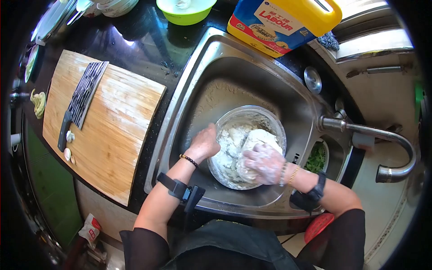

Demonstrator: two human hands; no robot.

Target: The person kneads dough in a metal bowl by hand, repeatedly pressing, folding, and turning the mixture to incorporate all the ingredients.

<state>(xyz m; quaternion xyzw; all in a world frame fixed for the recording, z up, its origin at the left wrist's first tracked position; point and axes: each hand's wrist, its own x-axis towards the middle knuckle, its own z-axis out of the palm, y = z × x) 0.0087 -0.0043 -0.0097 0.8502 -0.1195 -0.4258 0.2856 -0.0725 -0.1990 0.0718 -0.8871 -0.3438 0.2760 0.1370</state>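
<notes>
A round metal bowl stands in the stainless sink, its inside coated with white flour. In it lies a pale lump of dough, with loose flour and crumbs at its left. My left hand is closed on the bowl's left rim, its fingertips partly hidden. Over the dough's lower part, my right hand presses down with curled fingers; white flour covers it, and the dough hides some fingertips.
Left of the sink lies a wooden cutting board with a cleaver and garlic cloves. Behind stand a yellow jug and a green bowl. The faucet and leafy greens are at right.
</notes>
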